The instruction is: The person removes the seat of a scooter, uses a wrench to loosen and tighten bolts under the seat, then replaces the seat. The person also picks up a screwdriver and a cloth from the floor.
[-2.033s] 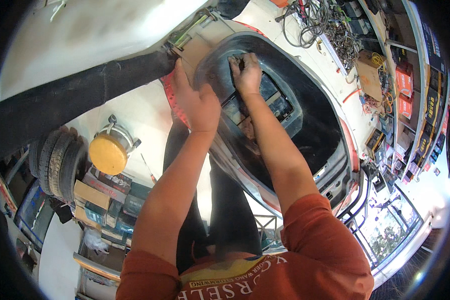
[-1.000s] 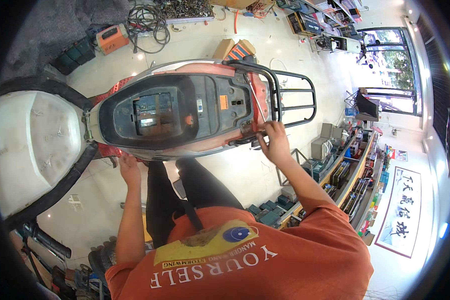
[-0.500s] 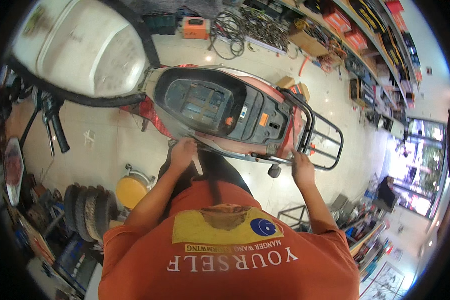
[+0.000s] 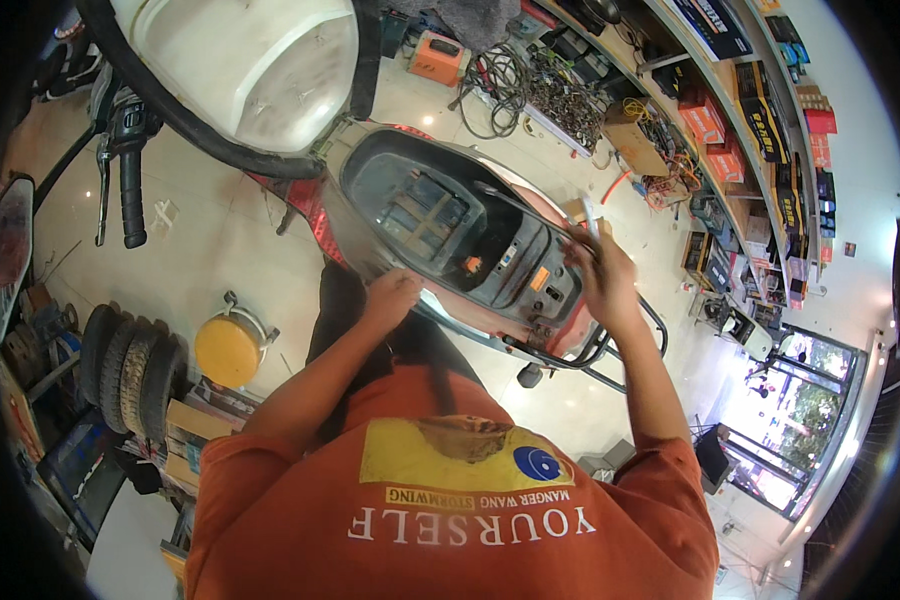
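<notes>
White lettering (image 4: pixel 473 527) on orange shirt (image 4: pixel 450 575), printed characters (image 4: pixel 767 140) on black-yellow box (image 4: pixel 760 105), orange label (image 4: pixel 540 278) on scooter (image 4: pixel 498 285)

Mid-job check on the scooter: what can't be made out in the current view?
- Left hand, head view: its curled fingers hide whether it holds anything.
- Pale slim object by the right hand, head view: blurred and small, so its kind and whether it is gripped are unclear.
- Raised seat, head view: the picture's top edge cuts it off.
</notes>
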### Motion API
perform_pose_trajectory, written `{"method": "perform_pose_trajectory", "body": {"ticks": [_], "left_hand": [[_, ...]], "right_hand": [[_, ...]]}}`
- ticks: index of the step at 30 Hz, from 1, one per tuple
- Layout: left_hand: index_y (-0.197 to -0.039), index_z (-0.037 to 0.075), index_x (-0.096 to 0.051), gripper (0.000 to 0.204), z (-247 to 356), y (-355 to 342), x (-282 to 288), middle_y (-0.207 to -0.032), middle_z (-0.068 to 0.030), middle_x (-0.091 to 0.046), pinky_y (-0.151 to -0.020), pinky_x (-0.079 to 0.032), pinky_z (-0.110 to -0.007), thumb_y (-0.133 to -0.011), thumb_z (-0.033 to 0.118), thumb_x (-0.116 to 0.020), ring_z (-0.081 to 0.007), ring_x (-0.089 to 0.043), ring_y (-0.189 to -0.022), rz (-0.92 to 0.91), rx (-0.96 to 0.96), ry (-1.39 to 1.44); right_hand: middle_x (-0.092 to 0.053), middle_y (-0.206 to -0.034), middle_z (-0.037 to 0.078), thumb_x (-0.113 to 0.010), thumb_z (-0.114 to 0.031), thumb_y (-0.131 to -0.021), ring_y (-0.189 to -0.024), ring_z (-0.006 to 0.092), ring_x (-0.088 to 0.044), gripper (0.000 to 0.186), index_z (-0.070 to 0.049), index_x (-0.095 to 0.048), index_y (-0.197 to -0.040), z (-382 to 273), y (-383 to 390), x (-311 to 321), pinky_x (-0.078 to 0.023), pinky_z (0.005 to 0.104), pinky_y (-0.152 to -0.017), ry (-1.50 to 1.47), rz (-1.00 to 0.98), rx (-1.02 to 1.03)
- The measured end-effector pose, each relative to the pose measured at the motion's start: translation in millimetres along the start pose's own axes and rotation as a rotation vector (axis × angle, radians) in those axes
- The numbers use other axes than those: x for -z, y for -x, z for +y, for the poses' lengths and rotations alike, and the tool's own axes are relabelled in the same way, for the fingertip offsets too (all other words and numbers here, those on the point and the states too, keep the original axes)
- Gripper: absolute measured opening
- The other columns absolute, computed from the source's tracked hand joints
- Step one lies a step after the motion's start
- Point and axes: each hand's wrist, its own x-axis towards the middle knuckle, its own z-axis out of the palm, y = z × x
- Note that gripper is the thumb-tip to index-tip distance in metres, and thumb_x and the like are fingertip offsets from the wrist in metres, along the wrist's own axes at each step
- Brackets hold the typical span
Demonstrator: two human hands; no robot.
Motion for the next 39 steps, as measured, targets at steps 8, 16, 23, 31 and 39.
{"method": "perform_pose_trajectory", "body": {"ticks": [8, 16, 23, 31, 39], "left_hand": [[-0.106, -0.002, -0.062, 0.017, 56, -6, 15, -0.088, -0.0073, -0.066, -0.064, -0.050, -0.024, -0.093, 0.008, -0.060, -0.0112, -0.062, -0.072, 0.088, 0.057, 0.053], [-0.106, -0.002, -0.060, 0.017, 65, -6, 78, -0.086, -0.0088, -0.065, -0.061, -0.048, -0.023, -0.091, 0.007, -0.064, -0.0123, -0.061, -0.071, 0.296, 0.141, 0.195], [-0.101, -0.001, -0.058, 0.010, 57, -17, 87, -0.088, -0.0108, -0.063, -0.061, -0.048, -0.022, -0.096, 0.007, -0.056, -0.0125, -0.059, -0.070, 0.238, 0.139, 0.298], [-0.100, -0.002, -0.059, 0.012, 50, -26, 79, -0.086, -0.0110, -0.065, -0.059, -0.047, -0.021, -0.096, 0.009, -0.057, -0.0114, -0.060, -0.069, 0.240, 0.165, 0.255], [-0.116, -0.005, -0.054, 0.030, 32, -79, 66, -0.096, -0.0121, -0.065, -0.065, -0.050, -0.030, -0.097, 0.017, -0.060, -0.0174, -0.061, -0.070, 0.290, -0.112, -0.324]], "right_hand": [[-0.062, -0.086, 0.026, -0.058, -0.008, -0.090, -0.085, 0.0477, -0.059, 0.011, -0.002, -0.055, -0.099, 21, -168, -160, -0.048, 0.0489, -0.072, 0.198, -0.263, 0.271], [-0.063, -0.090, 0.026, -0.056, -0.010, -0.089, -0.089, 0.0471, -0.060, 0.014, -0.005, -0.056, -0.103, 43, -225, -219, -0.048, 0.0525, -0.075, 0.253, -0.383, 0.199], [-0.059, -0.086, 0.028, -0.058, -0.008, -0.092, -0.082, 0.0485, -0.056, 0.009, -0.001, -0.053, -0.096, 42, -238, -227, -0.047, 0.0467, -0.072, 0.207, -0.366, 0.193], [-0.063, -0.092, 0.029, -0.056, -0.011, -0.090, -0.088, 0.0483, -0.060, 0.015, -0.004, -0.058, -0.103, 36, -247, -225, -0.048, 0.0513, -0.074, 0.206, -0.444, 0.194], [-0.068, -0.079, 0.013, -0.057, -0.023, -0.099, -0.075, 0.0180, -0.071, 0.034, 0.010, -0.061, -0.094, 46, -245, -280, -0.055, 0.0331, -0.067, -0.138, -0.213, -0.305]]}}
